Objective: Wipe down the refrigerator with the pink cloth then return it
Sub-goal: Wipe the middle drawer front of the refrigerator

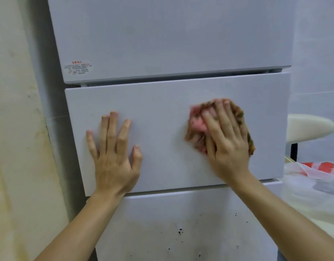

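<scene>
A white refrigerator (162, 44) fills the view, with an upper door, a middle drawer front (162, 102) and a lower door. My right hand (226, 140) presses a bunched pink cloth (197, 123) with greenish-brown patches flat against the right half of the middle drawer front. My left hand (113, 151) lies flat on the left half of the same panel, fingers spread, holding nothing. Most of the cloth is hidden under my right hand.
Dark specks (179, 231) dot the lower door. A label sticker (78, 67) sits at the upper door's lower left. A stained wall (15, 129) runs along the left. On the right are a cream stool seat (309, 127) and a plastic bag (313, 178).
</scene>
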`<action>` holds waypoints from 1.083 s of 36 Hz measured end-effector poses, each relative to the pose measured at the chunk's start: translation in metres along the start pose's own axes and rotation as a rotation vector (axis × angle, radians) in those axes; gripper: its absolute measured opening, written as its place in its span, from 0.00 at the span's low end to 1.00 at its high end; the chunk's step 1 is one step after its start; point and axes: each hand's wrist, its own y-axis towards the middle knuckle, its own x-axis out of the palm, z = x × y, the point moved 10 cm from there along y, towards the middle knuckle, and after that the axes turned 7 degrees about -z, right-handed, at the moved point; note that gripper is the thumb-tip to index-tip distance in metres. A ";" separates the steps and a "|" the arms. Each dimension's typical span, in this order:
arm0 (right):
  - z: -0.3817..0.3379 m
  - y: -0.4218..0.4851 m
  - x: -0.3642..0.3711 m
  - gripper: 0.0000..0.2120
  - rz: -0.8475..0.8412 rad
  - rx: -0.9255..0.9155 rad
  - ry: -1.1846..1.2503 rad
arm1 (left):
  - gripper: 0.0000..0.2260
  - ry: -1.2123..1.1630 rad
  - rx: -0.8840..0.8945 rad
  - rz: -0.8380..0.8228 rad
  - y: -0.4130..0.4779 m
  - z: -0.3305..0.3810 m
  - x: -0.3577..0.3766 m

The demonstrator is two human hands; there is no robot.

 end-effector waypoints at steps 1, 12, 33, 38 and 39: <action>-0.006 -0.015 0.003 0.21 -0.052 -0.070 -0.004 | 0.29 0.008 0.024 -0.009 0.000 0.006 0.002; 0.029 -0.068 -0.004 0.21 -0.333 -0.448 -0.006 | 0.29 0.010 0.079 -0.017 0.001 0.024 0.006; 0.087 -0.103 -0.019 0.27 -0.118 0.077 -0.060 | 0.29 -0.007 0.090 0.018 0.001 0.043 0.011; 0.099 -0.101 -0.021 0.24 -0.208 -0.034 -0.068 | 0.28 -0.009 0.087 0.004 0.002 0.041 0.009; 0.101 -0.091 -0.023 0.24 -0.192 -0.024 -0.053 | 0.29 -0.011 0.088 0.002 0.002 0.041 0.010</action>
